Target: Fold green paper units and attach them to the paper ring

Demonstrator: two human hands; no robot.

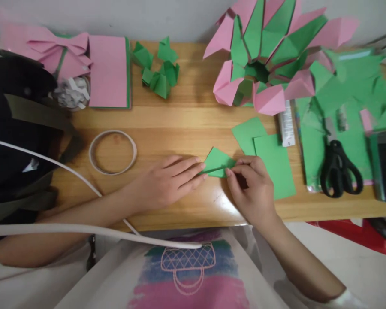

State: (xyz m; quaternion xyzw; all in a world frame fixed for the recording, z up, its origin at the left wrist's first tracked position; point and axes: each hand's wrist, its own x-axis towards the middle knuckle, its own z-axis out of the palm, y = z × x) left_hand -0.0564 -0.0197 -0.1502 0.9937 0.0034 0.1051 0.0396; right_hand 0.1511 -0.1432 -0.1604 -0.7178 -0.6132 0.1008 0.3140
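A small green sheet of paper [218, 159] lies on the wooden table between my hands, with a folded strip along its near edge. My left hand [170, 180] rests flat, fingers stretched out, their tips on the paper's left corner. At the right end of the fold, my right hand [252, 184] pinches the paper between thumb and index finger. Just beyond and beside the right hand lie a green square [249, 131] and a larger green sheet [274, 165], partly overlapping.
A tape roll [112, 152] lies left. Behind are folded green pieces [161, 71], a pink paper stack [109, 71] and a large pink-and-green paper flower [263, 56]. Black-handled scissors [339, 167] and a white tube [286, 124] lie right. A white cable [61, 164] crosses the left side.
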